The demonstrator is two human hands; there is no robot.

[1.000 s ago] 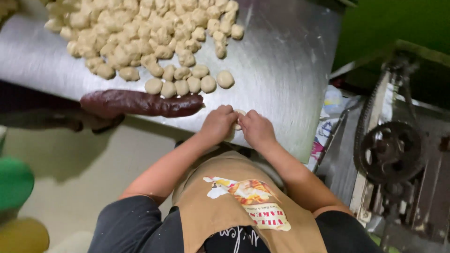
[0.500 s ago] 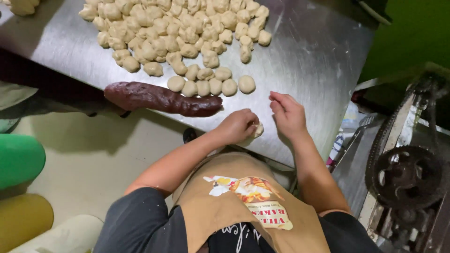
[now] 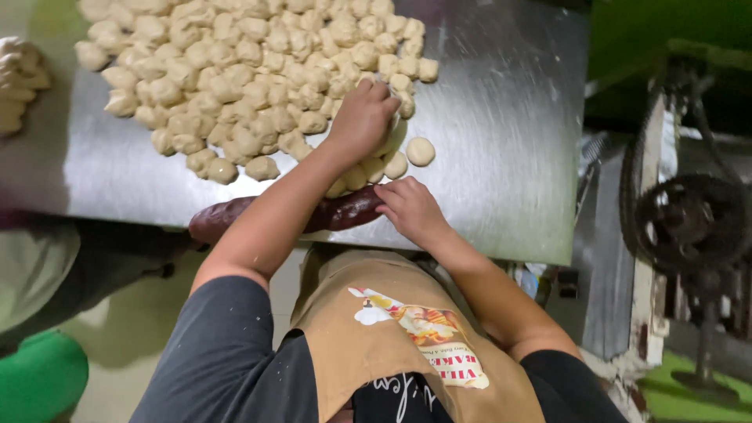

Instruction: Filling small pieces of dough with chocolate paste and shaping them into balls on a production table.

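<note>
brushed steel table point(image 3: 501, 157), matt floury dough pieces point(image 3: 258, 63), glossy dark roll point(image 3: 345, 213)

One printed label: a patch point(image 3: 423, 333) on the chest of the tan apron point(image 3: 352, 329), lying slantwise. It shows a white shape at upper left, orange and yellow artwork in the middle and red lettering at lower right. No packages, signs or screens visible.

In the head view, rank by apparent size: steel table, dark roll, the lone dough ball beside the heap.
1. steel table
2. dark roll, partly hidden by an arm
3. lone dough ball
</note>
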